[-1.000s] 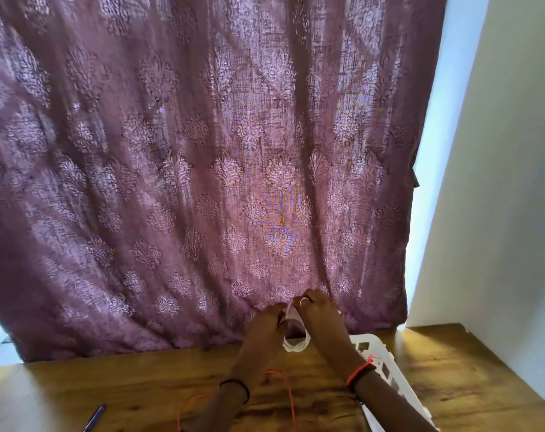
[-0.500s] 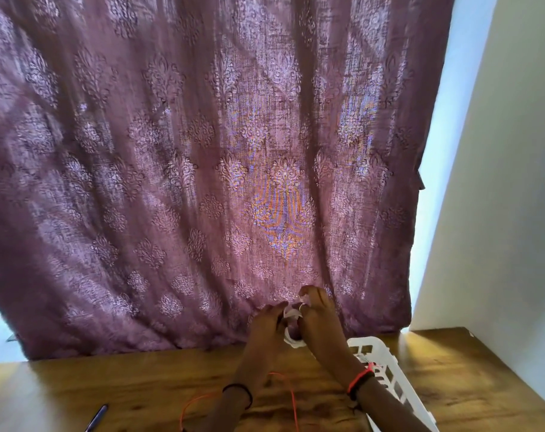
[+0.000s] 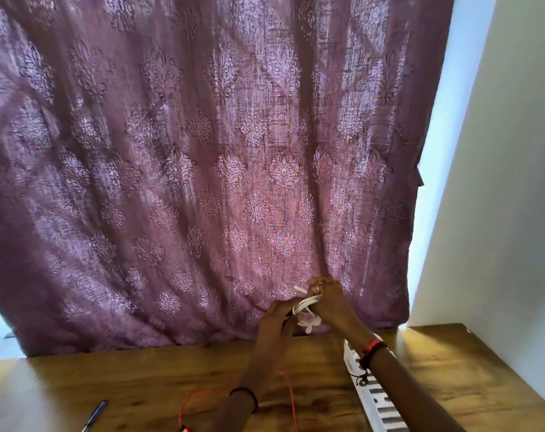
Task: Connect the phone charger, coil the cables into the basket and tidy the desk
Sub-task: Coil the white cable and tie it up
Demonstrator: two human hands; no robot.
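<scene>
Both my hands are raised above the far side of the wooden desk (image 3: 140, 378), in front of the curtain. My left hand (image 3: 276, 316) and my right hand (image 3: 329, 302) together hold a small coil of white cable (image 3: 305, 308). The right fingers curl round its upper loops and one white plug end sticks out at the top. The left fingers grip the coil from the left. A white slotted basket (image 3: 378, 403) stands on the desk under my right forearm. A thin orange cable (image 3: 291, 397) lies looped on the desk beneath my left forearm.
A blue pen (image 3: 95, 414) lies near the desk's front left. A purple patterned curtain (image 3: 202, 166) hangs along the desk's back edge. A pale wall (image 3: 499, 213) closes the right side.
The hands have shifted slightly right and the coil has been turned, with more loops gathered in the right hand. The camera has tilted a little.
</scene>
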